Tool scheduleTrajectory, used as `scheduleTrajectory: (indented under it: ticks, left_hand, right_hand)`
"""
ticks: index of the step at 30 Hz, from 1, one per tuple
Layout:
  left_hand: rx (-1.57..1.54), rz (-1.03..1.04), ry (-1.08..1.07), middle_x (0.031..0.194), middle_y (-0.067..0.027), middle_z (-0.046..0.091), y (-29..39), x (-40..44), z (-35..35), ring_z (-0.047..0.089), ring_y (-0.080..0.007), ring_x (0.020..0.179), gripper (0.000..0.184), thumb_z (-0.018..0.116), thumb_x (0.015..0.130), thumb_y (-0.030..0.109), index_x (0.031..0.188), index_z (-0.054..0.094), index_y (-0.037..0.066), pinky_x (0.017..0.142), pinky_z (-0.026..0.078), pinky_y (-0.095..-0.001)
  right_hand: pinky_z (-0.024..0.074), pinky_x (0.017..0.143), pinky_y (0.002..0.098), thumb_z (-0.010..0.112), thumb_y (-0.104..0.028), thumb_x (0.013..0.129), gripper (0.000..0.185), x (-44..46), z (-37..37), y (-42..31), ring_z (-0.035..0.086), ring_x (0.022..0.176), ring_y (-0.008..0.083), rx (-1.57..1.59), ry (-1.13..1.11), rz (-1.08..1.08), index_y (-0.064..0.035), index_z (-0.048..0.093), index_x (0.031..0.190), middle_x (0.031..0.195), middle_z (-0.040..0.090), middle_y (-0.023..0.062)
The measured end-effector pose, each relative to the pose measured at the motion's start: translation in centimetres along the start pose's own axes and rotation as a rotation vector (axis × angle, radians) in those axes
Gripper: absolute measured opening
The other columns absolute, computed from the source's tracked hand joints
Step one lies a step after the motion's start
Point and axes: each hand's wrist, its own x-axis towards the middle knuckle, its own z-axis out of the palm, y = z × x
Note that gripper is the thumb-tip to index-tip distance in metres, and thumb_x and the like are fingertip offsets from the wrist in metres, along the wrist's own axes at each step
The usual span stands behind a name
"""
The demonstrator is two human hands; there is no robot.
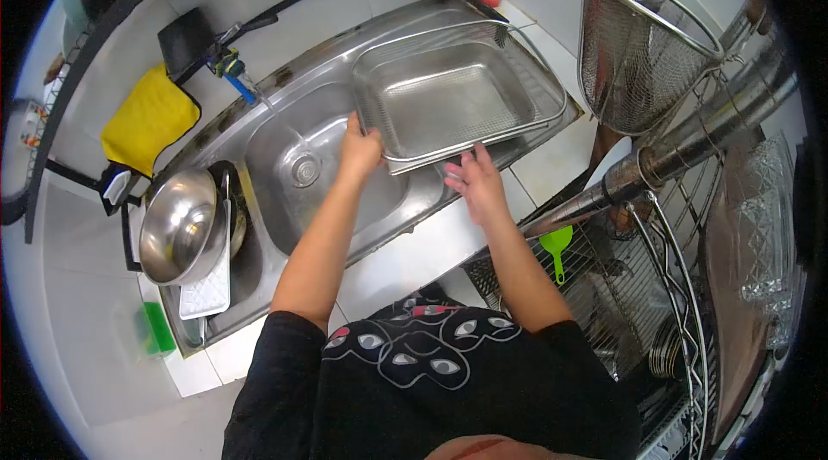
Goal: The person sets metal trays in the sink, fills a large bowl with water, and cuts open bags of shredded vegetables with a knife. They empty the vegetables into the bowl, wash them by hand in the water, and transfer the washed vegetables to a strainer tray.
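Observation:
A rectangular wire-mesh metal basket (457,98) lies over the right side of the steel sink, with a metal pan bottom seen inside it. My left hand (360,148) is closed on the basket's left edge near its front corner. At the front edge, my right hand (473,177) has its fingers spread, with the fingertips at the rim. Under the left hand is the sink basin (302,137), with its round drain showing. Water runs in a thin stream from the tap (235,70).
Left of the basin, a steel bowl (178,227) leans beside a white tray (207,286). A yellow cloth (151,119) hangs on the wall rail. At right are a hanging utensil basket (634,55), a metal pole (630,175), and a wire rack with a green scoop (558,243).

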Motion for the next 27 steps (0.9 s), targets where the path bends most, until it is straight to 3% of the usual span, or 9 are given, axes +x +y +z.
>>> scheduleTrajectory:
  ticks: [6, 8, 12, 15, 21, 24, 27]
  left_hand:
    - [-0.211, 0.053, 0.052, 0.091, -0.0102, 0.052, 1.7, -1.3, -0.4, 0.052, -0.0144, 0.057, 0.058, 0.044, 0.081, 0.004, 0.134, 0.023, 0.011, 0.039, 0.043, -0.0285]
    - [-0.123, 0.032, 0.058, 0.096, -0.0116, 0.053, 1.5, -1.2, -0.7, 0.054, -0.0164, 0.064, 0.059, 0.042, 0.079, 0.003, 0.134, 0.023, 0.012, 0.044, 0.047, -0.0303]
    - [-0.128, 0.006, 0.069, 0.091, -0.0094, 0.053, 0.9, -0.4, -0.7, 0.054, -0.0147, 0.064, 0.054, 0.047, 0.082, 0.007, 0.131, 0.026, 0.011, 0.043, 0.044, -0.0268]
    - [-0.052, -0.060, 0.030, 0.103, -0.0121, 0.051, 1.1, -0.1, -1.1, 0.055, -0.0197, 0.075, 0.061, 0.048, 0.078, 0.010, 0.134, 0.023, 0.011, 0.046, 0.047, -0.0304]
    - [-0.229, -0.061, -0.041, 0.109, -0.0137, 0.052, 0.0, -0.1, -1.8, 0.055, -0.0230, 0.086, 0.059, 0.052, 0.077, 0.018, 0.130, 0.028, 0.009, 0.054, 0.048, -0.0347]
    - [-0.322, -0.186, -0.036, 0.111, -0.0130, 0.051, 0.6, -0.6, -2.0, 0.053, -0.0251, 0.093, 0.061, 0.053, 0.076, 0.020, 0.131, 0.028, 0.009, 0.056, 0.047, -0.0373]
    - [-0.317, -0.169, -0.070, 0.110, -0.0141, 0.049, -0.1, 0.1, -2.4, 0.053, -0.0253, 0.088, 0.054, 0.052, 0.081, 0.025, 0.127, 0.030, 0.008, 0.050, 0.051, -0.0328]
  right_hand:
    - [0.0459, 0.079, 0.0346, 0.049, -0.010, 0.084, 0.072, -0.5, 0.9, 0.2, 0.051, 0.104, 0.0247, -0.141, -0.016, -0.037, -0.0056, 0.004, 0.139, 0.141, 0.019, 0.0177]
    - [0.0458, 0.078, 0.0336, 0.050, -0.009, 0.083, 0.072, -0.6, 1.0, 0.6, 0.051, 0.102, 0.0233, -0.157, -0.010, -0.046, -0.0076, 0.005, 0.140, 0.141, 0.018, 0.0181]
    - [0.0456, 0.077, 0.0325, 0.051, -0.009, 0.083, 0.071, -0.6, 1.4, 0.5, 0.052, 0.100, 0.0215, -0.136, -0.012, -0.002, -0.0101, 0.008, 0.140, 0.138, 0.022, 0.0182]
    - [0.0456, 0.077, 0.0324, 0.051, -0.010, 0.083, 0.070, -0.5, 1.0, 0.8, 0.052, 0.098, 0.0208, -0.145, -0.017, 0.007, -0.0109, 0.010, 0.139, 0.135, 0.026, 0.0175]
    - [0.0460, 0.076, 0.0328, 0.050, -0.010, 0.084, 0.067, -0.6, 0.9, 1.2, 0.052, 0.097, 0.0206, -0.147, -0.006, 0.012, -0.0115, 0.012, 0.139, 0.131, 0.030, 0.0166]
    - [0.0462, 0.076, 0.0332, 0.049, -0.010, 0.084, 0.066, -0.9, 1.2, 1.1, 0.052, 0.097, 0.0207, -0.134, 0.002, 0.005, -0.0116, 0.012, 0.139, 0.130, 0.032, 0.0167]
    - [0.0464, 0.076, 0.0335, 0.049, -0.010, 0.084, 0.066, -1.0, 1.5, 1.1, 0.053, 0.097, 0.0209, -0.130, 0.010, 0.003, -0.0115, 0.012, 0.139, 0.130, 0.033, 0.0172]
